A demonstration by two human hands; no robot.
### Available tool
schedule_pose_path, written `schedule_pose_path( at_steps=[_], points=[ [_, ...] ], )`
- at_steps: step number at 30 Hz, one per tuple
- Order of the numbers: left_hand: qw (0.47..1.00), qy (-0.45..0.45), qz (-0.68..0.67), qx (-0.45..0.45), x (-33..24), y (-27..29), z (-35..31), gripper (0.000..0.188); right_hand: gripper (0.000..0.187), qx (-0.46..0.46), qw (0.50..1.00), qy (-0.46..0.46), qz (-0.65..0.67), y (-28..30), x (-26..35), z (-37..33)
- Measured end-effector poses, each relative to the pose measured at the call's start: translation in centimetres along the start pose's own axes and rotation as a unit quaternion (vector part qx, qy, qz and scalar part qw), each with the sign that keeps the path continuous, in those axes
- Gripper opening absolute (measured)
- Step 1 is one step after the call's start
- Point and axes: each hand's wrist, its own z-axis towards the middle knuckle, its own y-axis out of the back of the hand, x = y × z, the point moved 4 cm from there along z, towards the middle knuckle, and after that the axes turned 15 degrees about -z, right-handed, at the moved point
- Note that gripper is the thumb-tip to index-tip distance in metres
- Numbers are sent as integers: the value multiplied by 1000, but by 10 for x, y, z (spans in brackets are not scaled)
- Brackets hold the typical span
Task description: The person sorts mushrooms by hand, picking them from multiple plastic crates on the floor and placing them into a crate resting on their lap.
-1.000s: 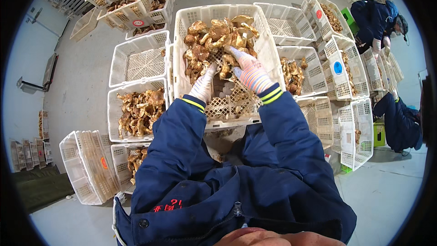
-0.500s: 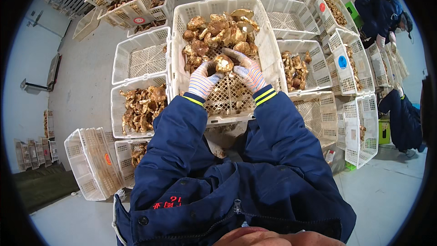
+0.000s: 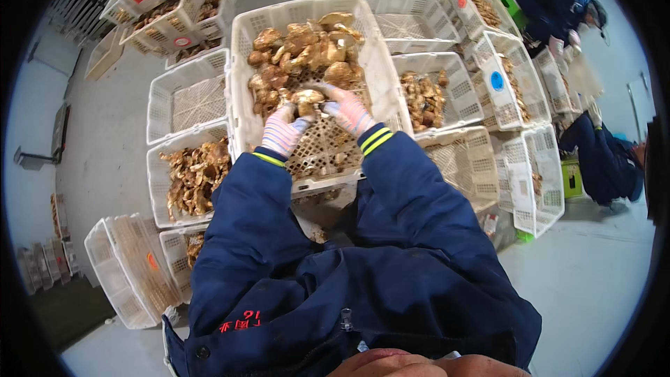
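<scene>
Both of my hands, in striped knit gloves, hold one brown mushroom over the near half of a large white mesh crate. My left hand closes on its left and lower side with thumb and fingers. My right hand grips it from the right, with fingers laid along its far side. A heap of brown mushrooms lies in the far and left part of this crate, just beyond my hands. Small pale bits lie on the mesh floor below them.
Left of me stand a crate of mushrooms and nested white crates. Stacked mushroom crates rise at the far left. More crates line the right side. Two people in dark clothes, one far right, one nearer, are beside them.
The mushroom has turned in my hands, so its pale underside shows less. The whole scene has shifted left in the picture as my head moved. The far-right person's hands have moved.
</scene>
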Motion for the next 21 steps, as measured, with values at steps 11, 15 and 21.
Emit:
schedule_pose_path(
  at_steps=[11, 15, 21],
  points=[
    [993, 6, -52, -107, -17, -3, -9, 30, 38, -61, 964, -123, -227, 31, 42, -29],
    [973, 8, -197, -122, -5, -2, -7, 22, 36, -36, 946, 19, -321, 21, 86, -76],
    [971, -115, -173, -117, -33, 11, -18, 31, 32, 85, 890, -111, -434, -13, 48, -82]
  ],
)
